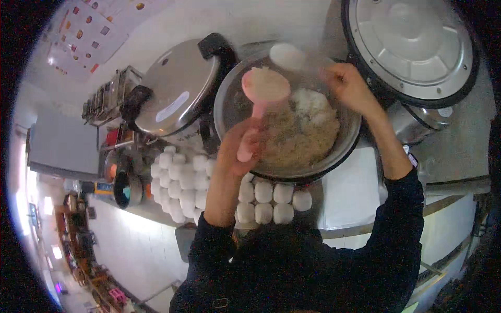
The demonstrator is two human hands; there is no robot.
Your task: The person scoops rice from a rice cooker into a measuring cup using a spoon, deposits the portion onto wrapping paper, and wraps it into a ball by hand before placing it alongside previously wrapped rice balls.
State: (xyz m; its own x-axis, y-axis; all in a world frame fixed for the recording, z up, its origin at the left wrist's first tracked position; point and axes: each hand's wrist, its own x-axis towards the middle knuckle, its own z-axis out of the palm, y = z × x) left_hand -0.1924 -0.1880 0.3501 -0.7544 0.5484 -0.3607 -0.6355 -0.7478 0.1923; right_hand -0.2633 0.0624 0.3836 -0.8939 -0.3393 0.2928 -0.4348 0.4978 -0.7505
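Observation:
My left hand (246, 146) grips the handle of a pink rice scoop (266, 84), its bowl heaped with pale rice. The scoop is raised over a wide round pot (225, 113) of rice. Inside, the rice (301, 137) is mostly brownish, with a whiter patch at the upper right. Over the pot's far right side, my right hand (350, 84) is closed on what looks like a white scoop (287, 56); motion blur and steam hide its handle. Below the pot stand rows of white rounded pieces (264, 201), whose material I cannot make out.
A lidded steel cooker (178, 86) with black handles stands left of the pot. A large steel lid (411, 47) is raised at the right above another steel vessel (415, 121). White sheets (350, 191) lie on the counter right of the white pieces.

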